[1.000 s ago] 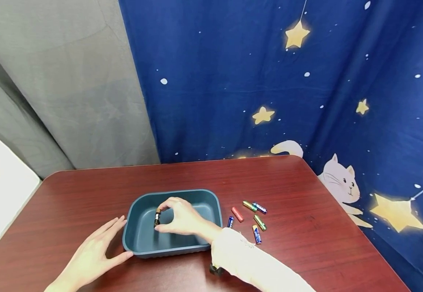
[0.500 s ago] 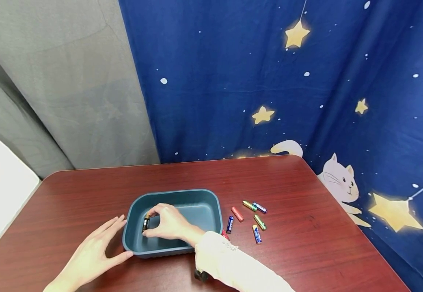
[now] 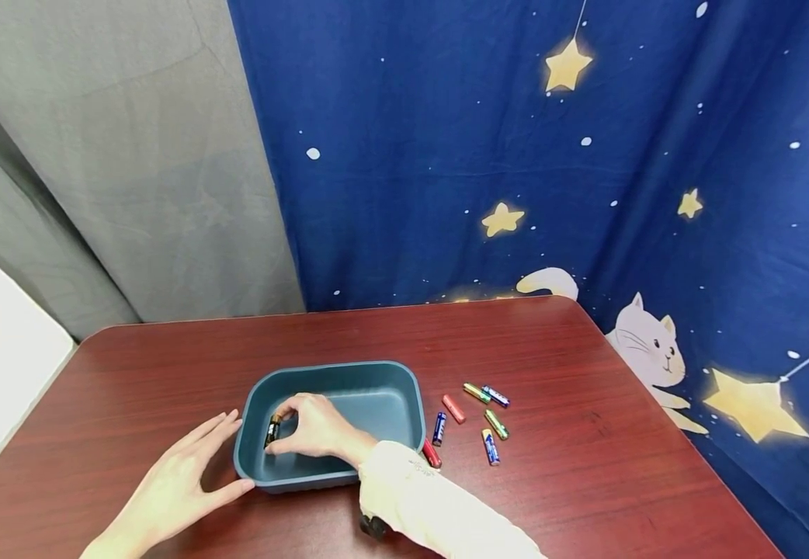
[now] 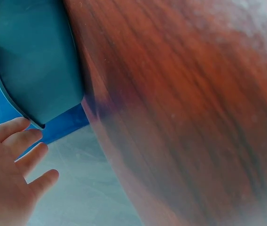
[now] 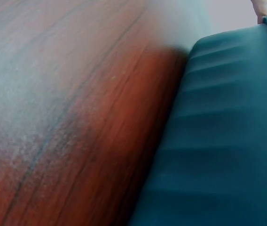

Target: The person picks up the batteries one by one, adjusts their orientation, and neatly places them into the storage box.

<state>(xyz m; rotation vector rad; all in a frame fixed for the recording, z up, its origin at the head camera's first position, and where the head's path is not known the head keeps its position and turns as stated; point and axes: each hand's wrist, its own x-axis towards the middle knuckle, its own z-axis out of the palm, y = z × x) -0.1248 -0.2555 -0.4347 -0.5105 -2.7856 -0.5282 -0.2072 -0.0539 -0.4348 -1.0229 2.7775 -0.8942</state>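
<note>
In the head view, my right hand (image 3: 317,428) reaches into a blue-green tray (image 3: 383,407) and pinches a black and gold battery (image 3: 273,429) between thumb and fingers, near the left wall. The battery is partly covered by the fingers. My left hand (image 3: 181,477) lies at the tray's left side with fingers extended, its thumb tip at the front left corner. The left wrist view shows the left hand's (image 4: 6,165) spread fingers at the tray rim (image 4: 11,101). Only the tray's ribbed outer wall (image 5: 218,132) fills the right of the right wrist view; the battery is out of sight there.
Several loose batteries lie right of the tray, among them a pink-red one (image 3: 454,409), a blue one (image 3: 491,448) and a green one (image 3: 496,424). A darker red battery (image 3: 432,453) lies close against the tray's right side. Curtains hang behind the table (image 3: 551,349).
My right hand has moved left and slightly down inside the tray with the black and gold battery. The darker red battery has come into view from behind the sleeve. My left hand stays put.
</note>
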